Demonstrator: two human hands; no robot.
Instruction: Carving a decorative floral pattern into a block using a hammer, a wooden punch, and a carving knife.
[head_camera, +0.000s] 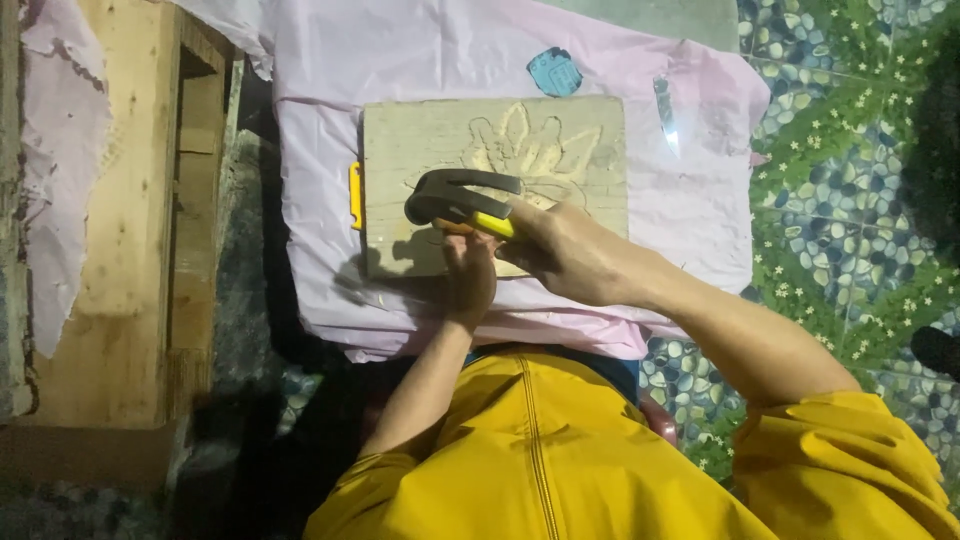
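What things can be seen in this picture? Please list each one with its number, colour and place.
Wooden board: one, pale wood, lying on the pink sheet, with a leaf-like shape carved in its upper middle.
Hammer: one, dark head with yellow handle, over the board.
Pink sheet: one, pale pink, spread under the board.
Yellow object: one, at the board's left edge; kind unclear.
Blue object: one, on the sheet above the board.
Metal blade-like tool: one, shiny, on the sheet right of the board.
Wooden frame: one, light brown, at the left.
Pebble-and-leaf patterned floor: green and blue, at the right.
Right hand: gripping the hammer handle.
Left hand: on the board beneath the hammer; what it holds is hidden.
Yellow sleeves: two, bottom.
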